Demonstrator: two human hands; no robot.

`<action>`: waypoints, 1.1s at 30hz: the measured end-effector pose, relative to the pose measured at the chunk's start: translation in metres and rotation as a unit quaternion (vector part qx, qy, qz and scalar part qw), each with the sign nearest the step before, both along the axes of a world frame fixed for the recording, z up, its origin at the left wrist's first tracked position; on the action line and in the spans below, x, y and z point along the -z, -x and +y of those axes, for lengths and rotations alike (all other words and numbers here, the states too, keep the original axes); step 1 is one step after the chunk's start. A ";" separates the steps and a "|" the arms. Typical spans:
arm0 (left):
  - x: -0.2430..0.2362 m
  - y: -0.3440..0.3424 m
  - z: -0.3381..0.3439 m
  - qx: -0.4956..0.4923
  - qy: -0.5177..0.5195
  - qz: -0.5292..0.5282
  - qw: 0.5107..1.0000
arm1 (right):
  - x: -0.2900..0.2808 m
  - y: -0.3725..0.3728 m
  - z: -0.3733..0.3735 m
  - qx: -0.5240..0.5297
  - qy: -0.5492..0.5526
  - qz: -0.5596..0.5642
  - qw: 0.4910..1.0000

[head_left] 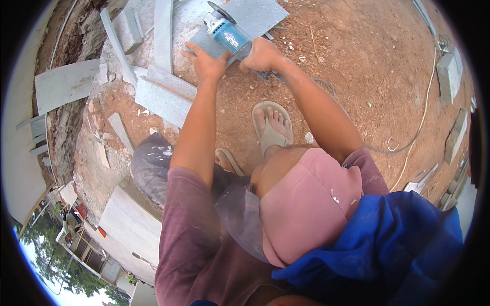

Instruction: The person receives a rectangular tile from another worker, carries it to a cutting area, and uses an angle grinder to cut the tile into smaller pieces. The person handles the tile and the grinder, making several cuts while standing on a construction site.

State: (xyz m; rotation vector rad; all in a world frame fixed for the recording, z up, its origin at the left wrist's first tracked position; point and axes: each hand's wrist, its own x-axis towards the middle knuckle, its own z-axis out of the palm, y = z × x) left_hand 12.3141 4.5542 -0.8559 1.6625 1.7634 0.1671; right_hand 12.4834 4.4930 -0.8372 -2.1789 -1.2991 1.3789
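A teal angle grinder [230,35] with a silver head and a dark disc [221,11] is at the top centre, over pale grey stone slabs. My right hand [262,55] is wrapped round its rear end, where the cable comes out. My left hand [208,65] lies on the near edge of a small grey slab [200,39], fingers spread, just left of the grinder body. The disc points away from me, near a larger slab [258,16] behind it. Whether the disc touches stone, I cannot tell.
Cut slabs and strips [164,99] lie on the ground to the left. My sandalled foot [273,125] stands on reddish dirt below the grinder. A dark cable [326,86] trails right, toward a pale cord [424,117]. Stone blocks [450,76] stand at the far right.
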 end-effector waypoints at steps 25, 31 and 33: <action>0.029 0.000 -0.010 -0.007 -0.088 -0.019 0.996 | -0.004 -0.001 -0.008 -0.001 -0.013 0.005 1.000; 0.025 0.001 -0.011 -0.009 -0.085 -0.021 0.996 | -0.006 0.001 -0.008 -0.006 -0.007 -0.012 1.000; 0.025 0.002 -0.011 -0.010 -0.087 -0.025 0.996 | -0.008 0.001 -0.006 -0.010 -0.004 -0.003 1.000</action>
